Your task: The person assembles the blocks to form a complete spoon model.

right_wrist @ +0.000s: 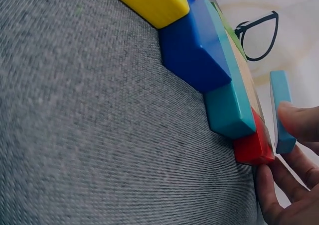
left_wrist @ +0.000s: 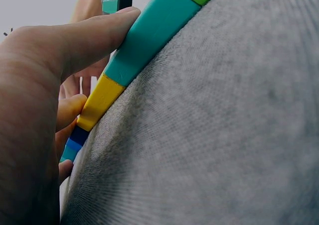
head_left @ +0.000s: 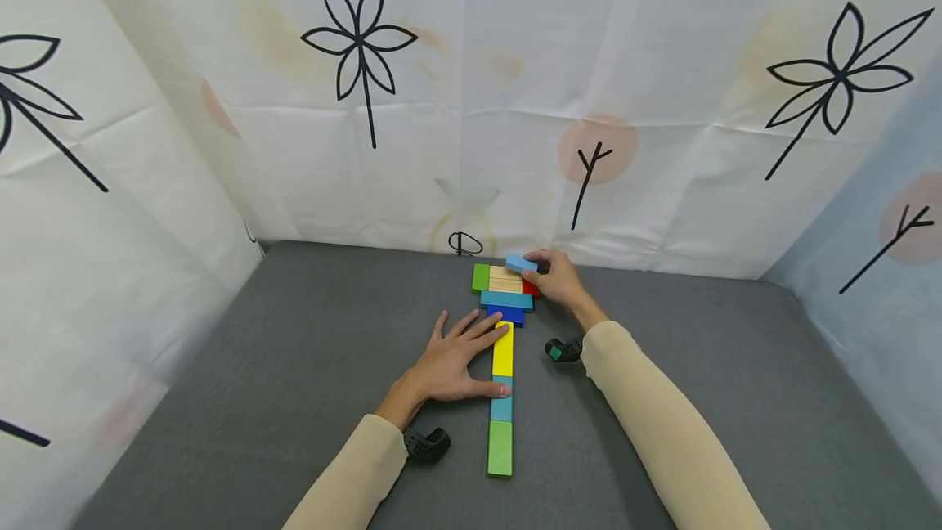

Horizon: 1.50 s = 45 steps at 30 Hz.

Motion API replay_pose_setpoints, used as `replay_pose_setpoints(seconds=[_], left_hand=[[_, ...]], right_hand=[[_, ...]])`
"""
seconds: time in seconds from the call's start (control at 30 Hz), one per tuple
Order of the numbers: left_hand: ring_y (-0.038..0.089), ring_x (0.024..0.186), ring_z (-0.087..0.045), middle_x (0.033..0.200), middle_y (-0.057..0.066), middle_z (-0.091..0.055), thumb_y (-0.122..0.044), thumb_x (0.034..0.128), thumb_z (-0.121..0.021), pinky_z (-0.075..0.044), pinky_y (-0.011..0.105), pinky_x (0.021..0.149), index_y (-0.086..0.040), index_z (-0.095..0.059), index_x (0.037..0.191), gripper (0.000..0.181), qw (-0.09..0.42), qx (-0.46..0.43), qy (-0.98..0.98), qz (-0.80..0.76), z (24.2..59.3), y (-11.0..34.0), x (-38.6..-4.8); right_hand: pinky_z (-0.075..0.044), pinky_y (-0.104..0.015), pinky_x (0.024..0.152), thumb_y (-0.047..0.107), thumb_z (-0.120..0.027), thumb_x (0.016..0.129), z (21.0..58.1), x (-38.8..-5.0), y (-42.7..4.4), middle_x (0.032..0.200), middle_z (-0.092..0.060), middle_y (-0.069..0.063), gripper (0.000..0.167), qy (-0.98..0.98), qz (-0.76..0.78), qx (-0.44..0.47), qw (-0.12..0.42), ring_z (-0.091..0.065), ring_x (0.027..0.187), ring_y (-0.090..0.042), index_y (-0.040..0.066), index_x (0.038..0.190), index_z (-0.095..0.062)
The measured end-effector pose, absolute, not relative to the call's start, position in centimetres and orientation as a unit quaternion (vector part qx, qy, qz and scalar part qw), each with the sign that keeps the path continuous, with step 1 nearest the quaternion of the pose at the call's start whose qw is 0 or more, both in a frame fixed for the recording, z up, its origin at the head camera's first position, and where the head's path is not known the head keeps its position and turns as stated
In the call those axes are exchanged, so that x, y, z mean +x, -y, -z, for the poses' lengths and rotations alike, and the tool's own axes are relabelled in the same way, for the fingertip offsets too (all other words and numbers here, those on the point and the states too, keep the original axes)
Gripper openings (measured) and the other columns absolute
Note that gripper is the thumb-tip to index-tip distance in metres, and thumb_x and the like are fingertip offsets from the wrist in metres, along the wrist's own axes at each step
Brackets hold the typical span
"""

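Observation:
Above the far end of a row of flat blocks, my right hand [head_left: 562, 280] pinches a light blue block [head_left: 518, 263] between thumb and fingers. Below it lie natural wood blocks [head_left: 505, 280], with a green block [head_left: 481, 277] on their left and a red block [right_wrist: 251, 148] on their right. Nearer come a wide teal block [head_left: 506, 300], a dark blue block [head_left: 508, 316], then a yellow block [head_left: 504, 358], a teal block [head_left: 502, 409] and a green block [head_left: 500, 448] in a narrow column. My left hand [head_left: 445, 366] is spread over the column, its thumb at the lower teal block and fingertips by the yellow and dark blue ones.
A grey cloth-covered table [head_left: 316, 334] carries the blocks. Just beyond its far edge hangs a white curtain [head_left: 471, 88] with plant drawings, continuing along both sides. Black straps with a device [head_left: 565, 350] sit at my wrists.

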<state>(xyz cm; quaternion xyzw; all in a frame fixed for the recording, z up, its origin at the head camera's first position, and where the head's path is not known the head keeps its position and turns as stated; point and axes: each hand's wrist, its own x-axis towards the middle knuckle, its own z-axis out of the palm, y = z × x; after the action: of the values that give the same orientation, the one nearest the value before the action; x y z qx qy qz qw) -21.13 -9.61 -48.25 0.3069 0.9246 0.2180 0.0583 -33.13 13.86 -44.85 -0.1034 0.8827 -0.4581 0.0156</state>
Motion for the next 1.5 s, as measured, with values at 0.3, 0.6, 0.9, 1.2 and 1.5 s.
replay_pose_setpoints(seconds=[0.3,0.6,0.9,1.2,1.5], left_hand=[[0.027,0.156,-0.01,0.169,-0.011,-0.016,-0.075,0.0851,-0.06,0.01,0.067,0.116,-0.032,-0.026,0.162,0.095,0.054,0.312,-0.923,-0.221,48.2,9.8,-21.1],[0.027,0.155,-0.011,0.169,-0.011,-0.017,-0.074,0.085,-0.061,0.008,0.067,0.117,-0.032,-0.029,0.162,0.093,0.054,0.309,-0.924,-0.219,47.9,9.6,-21.0],[0.027,0.156,-0.011,0.169,-0.011,-0.016,-0.074,0.085,-0.061,0.009,0.067,0.117,-0.032,-0.028,0.162,0.094,0.052,0.31,-0.926,-0.21,47.8,9.6,-21.1],[0.024,0.156,-0.008,0.169,-0.013,-0.013,-0.074,0.0845,-0.061,0.012,0.064,0.117,-0.034,-0.026,0.162,0.094,0.058,0.306,-0.928,-0.206,47.9,9.5,-21.1],[0.024,0.156,-0.009,0.169,-0.012,-0.014,-0.073,0.0844,-0.062,0.011,0.064,0.117,-0.033,-0.027,0.162,0.095,0.054,0.308,-0.926,-0.213,48.0,9.6,-21.1]], right_hand=[[-0.049,-0.047,0.096,0.011,-0.066,0.1,44.9,-33.3,-13.3,0.124,-0.06,-0.023,0.035,-0.889,0.446,-0.101,0.022,-0.056,0.105,-0.035,-0.004,0.132,-0.063],[-0.048,-0.049,0.096,0.01,-0.066,0.1,45.0,-33.9,-12.4,0.125,-0.06,-0.023,0.035,-0.894,0.437,-0.098,0.018,-0.056,0.106,-0.035,-0.002,0.133,-0.064],[-0.05,-0.049,0.094,0.004,-0.062,0.1,45.1,-34.7,-11.4,0.125,-0.061,-0.024,0.035,-0.901,0.422,-0.101,0.006,-0.058,0.108,-0.036,-0.004,0.134,-0.063],[-0.049,-0.049,0.099,0.003,-0.062,0.099,45.0,-35.1,-10.9,0.13,-0.06,-0.023,0.034,-0.905,0.416,-0.089,0.006,-0.058,0.116,-0.037,-0.003,0.133,-0.064],[-0.05,-0.049,0.096,0.003,-0.064,0.098,45.0,-35.3,-10.5,0.128,-0.061,-0.022,0.034,-0.904,0.421,-0.072,0.01,-0.058,0.114,-0.036,0.0,0.132,-0.066]])
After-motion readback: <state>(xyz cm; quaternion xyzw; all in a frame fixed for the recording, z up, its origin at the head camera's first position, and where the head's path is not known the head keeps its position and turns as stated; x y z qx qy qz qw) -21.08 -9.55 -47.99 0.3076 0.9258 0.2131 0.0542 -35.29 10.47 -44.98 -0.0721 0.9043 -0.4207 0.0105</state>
